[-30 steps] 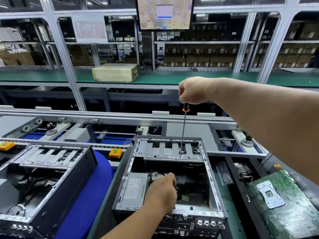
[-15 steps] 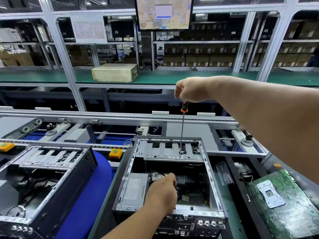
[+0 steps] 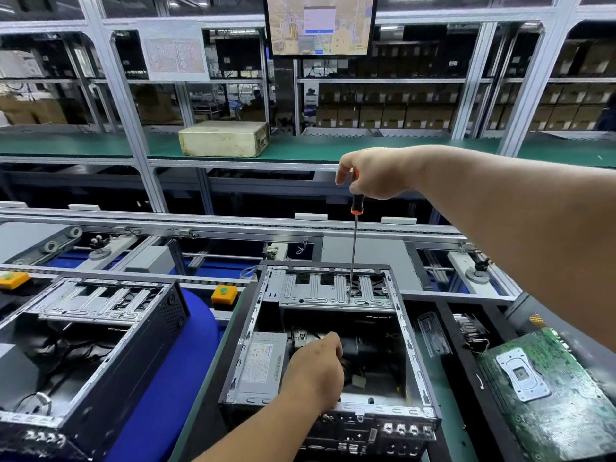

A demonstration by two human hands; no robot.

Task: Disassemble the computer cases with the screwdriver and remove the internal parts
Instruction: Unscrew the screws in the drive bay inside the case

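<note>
An open computer case (image 3: 405, 335) stands in front of me at the centre. My right hand (image 3: 373, 173) grips the orange and black handle of a long screwdriver (image 3: 354, 248), held upright with its tip on the silver drive cage (image 3: 320, 293) at the case's far end. My left hand (image 3: 315, 370) reaches down into the case beside the grey power supply (image 3: 263, 365); its fingertips are hidden among dark parts, so what they touch is unclear. A second open case (image 3: 100, 331) sits to the left.
A green motherboard (image 3: 553, 395) lies at the right, with a clear plastic piece (image 3: 431, 333) and a small part (image 3: 470, 330) beside the case. Orange button boxes (image 3: 224, 294) sit on the conveyor rail. A beige box (image 3: 223, 139) rests on the far green shelf.
My right hand has shifted slightly on the screwdriver handle, showing more of it below the fist. The tip stays on the drive cage, and my left hand stays in the case.
</note>
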